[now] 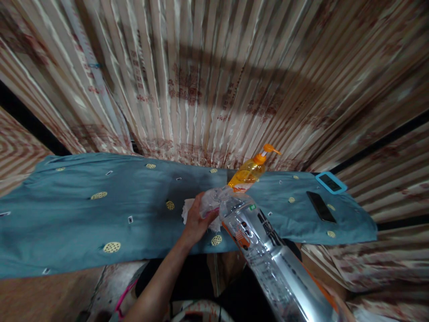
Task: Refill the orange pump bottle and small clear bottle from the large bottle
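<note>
My left hand [197,221] is closed round a small clear plastic container [210,200], whose exact kind I cannot make out. A large clear plastic bottle [268,250] with a silver and orange label slants up from the lower right, its neck end meeting the container. At the bottle's lower end, my right hand [340,308] shows only in part at the frame's edge, gripping it. Beneath my left hand lies a white cloth [187,208]. Just behind the container stands a pump bottle [246,174] of yellow-orange liquid with an orange pump top.
A blue-green patterned cloth [77,214] covers the narrow table. Toward its right end lie a black phone [321,206] and a blue-framed device with a dark screen [331,183]. Pleated curtains [208,89] hang close behind the table and at both sides.
</note>
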Tool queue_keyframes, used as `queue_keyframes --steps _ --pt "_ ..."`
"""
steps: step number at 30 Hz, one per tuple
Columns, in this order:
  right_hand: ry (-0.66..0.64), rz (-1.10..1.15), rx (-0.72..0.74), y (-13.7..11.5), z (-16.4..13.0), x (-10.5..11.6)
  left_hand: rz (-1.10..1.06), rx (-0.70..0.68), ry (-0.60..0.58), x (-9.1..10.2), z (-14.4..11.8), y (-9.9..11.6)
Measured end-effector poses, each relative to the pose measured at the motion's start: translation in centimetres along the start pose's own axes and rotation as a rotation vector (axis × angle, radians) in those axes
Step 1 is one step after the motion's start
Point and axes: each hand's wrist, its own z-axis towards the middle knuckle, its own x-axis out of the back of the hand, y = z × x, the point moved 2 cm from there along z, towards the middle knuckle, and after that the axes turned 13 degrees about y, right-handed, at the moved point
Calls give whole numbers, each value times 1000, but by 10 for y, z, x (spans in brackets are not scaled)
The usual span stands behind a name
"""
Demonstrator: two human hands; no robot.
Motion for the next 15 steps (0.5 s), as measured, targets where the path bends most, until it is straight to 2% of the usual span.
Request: queue_keyframes --steps 15 --pt "67 19 16 -4 -4 -6 -33 26 -9 1 0 3"
